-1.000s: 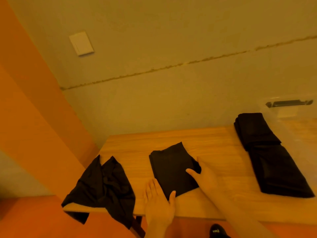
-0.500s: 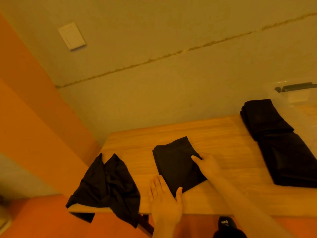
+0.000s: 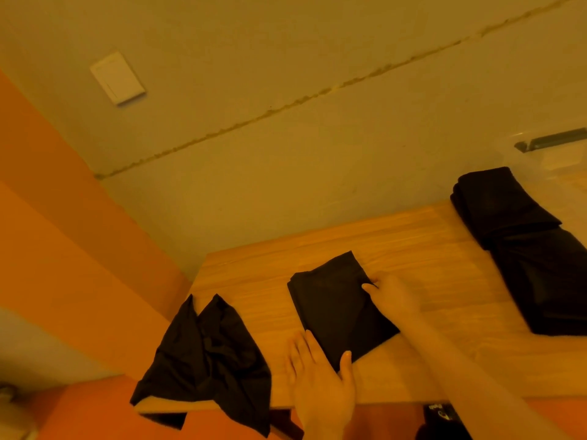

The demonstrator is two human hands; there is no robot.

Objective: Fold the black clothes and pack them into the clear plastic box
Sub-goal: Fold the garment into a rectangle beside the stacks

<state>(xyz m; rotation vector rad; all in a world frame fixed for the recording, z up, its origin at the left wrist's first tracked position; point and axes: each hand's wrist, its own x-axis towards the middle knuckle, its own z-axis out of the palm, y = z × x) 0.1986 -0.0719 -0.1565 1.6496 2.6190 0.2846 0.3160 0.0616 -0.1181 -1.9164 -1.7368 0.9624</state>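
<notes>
Your left hand (image 3: pixel 320 381) lies flat, fingers straight, thumb out. Right hand (image 3: pixel 392 295) is fwd w/ fingers curled, arm stretched out.

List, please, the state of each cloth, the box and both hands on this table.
Middle cloth: folded flat on the table.
Left cloth: unfolded, crumpled, hanging over the table edge.
Right clothes: folded, lying beside the box.
Clear box: far right, contents not visible.
Left hand: flat, thumb resting on the middle cloth.
Right hand: pinches the middle cloth's right edge.
</notes>
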